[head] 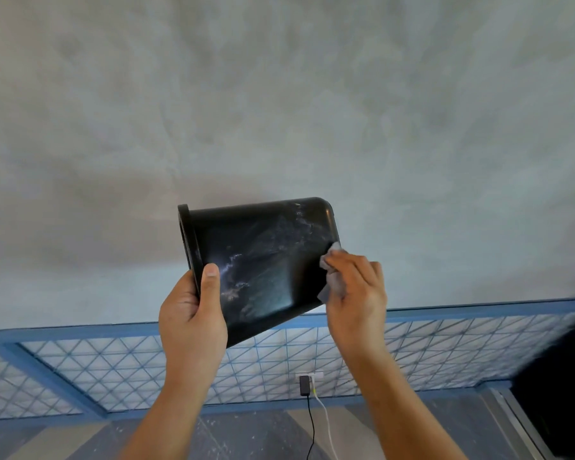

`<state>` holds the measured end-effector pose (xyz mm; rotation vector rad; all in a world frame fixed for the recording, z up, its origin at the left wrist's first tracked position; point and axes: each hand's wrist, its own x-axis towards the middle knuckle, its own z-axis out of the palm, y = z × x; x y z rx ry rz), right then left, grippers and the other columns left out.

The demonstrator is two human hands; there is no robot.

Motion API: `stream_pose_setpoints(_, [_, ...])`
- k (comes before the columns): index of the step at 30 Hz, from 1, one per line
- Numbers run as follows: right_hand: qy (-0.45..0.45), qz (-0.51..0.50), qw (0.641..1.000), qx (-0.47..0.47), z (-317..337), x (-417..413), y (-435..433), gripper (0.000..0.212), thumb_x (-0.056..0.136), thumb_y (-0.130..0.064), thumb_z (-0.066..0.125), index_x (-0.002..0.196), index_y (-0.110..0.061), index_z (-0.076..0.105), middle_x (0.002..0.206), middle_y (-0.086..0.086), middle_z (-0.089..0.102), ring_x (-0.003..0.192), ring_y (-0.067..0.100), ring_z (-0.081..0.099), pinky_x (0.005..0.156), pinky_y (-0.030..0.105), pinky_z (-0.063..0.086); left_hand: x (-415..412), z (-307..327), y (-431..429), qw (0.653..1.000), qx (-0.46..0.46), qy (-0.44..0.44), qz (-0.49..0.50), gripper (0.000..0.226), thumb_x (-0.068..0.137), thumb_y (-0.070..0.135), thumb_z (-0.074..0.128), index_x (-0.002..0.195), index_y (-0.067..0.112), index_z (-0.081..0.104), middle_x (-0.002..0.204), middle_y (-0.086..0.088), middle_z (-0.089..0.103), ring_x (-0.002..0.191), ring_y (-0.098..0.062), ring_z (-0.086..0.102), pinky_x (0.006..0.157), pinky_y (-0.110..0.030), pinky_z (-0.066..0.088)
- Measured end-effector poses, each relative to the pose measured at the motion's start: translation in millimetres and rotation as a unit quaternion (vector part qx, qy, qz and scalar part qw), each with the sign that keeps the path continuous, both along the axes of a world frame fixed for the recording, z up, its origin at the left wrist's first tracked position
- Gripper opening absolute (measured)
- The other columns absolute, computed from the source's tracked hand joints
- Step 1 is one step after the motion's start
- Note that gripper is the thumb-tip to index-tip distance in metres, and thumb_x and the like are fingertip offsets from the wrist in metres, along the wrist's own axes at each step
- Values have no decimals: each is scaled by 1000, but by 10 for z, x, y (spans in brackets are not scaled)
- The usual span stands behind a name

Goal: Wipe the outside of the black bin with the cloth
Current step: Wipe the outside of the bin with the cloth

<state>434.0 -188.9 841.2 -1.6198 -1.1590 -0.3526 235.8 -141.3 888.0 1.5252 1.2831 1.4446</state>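
Observation:
I hold the black bin [263,260] up in the air in front of a grey wall, lying on its side with its rim to the left and its base to the right. Pale dusty smears show on its glossy side. My left hand [193,313] grips the bin at the rim, thumb on the outer wall. My right hand [356,293] presses a small grey cloth [333,277] against the bin's right end, near the base corner. Most of the cloth is hidden under my fingers.
A blue-framed lattice panel [412,346] runs along the bottom of the wall. A wall socket holds a black adapter [304,385] with a black and a white cable hanging down. A dark object [558,386] fills the lower right.

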Motion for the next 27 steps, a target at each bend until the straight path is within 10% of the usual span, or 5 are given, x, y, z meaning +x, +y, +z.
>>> stream_pose_setpoints(6, [-79, 114, 990, -26, 55, -439, -13, 34, 90, -2, 61, 121, -9, 74, 127, 0, 67, 113, 16, 54, 99, 20, 47, 113, 27, -2, 1000, 0, -22, -6, 50, 107, 42, 51, 75, 3, 57, 61, -12, 48, 55, -12, 43, 57, -35, 40])
stream_pose_setpoints(11, [20, 31, 999, -10, 42, 95, 13, 40, 78, 8, 82, 115, -8, 76, 122, -4, 68, 104, 19, 57, 92, 9, 46, -21, -15, 29, 1000, 3, -18, 0, 44, 107, 44, 50, 79, 13, 65, 75, -17, 64, 71, -26, 59, 63, -38, 49])
stream_pose_setpoints(15, [-57, 90, 994, -4, -18, -348, -31, 27, 95, -8, 59, 117, -8, 76, 124, 0, 69, 107, 22, 59, 92, 32, 54, 18, -21, 28, 1000, 7, 0, -1, 44, 105, 46, 49, 78, 14, 64, 70, -13, 63, 68, -20, 58, 58, -27, 47])
stream_pose_setpoints(27, [-65, 73, 995, 12, 249, -280, 244, 31, 90, 5, 63, 116, -8, 76, 121, 3, 69, 100, 24, 55, 89, 21, 47, 78, -62, -16, 1000, 0, -5, 0, 45, 108, 43, 50, 83, 9, 65, 78, -18, 66, 71, -26, 62, 63, -38, 52])
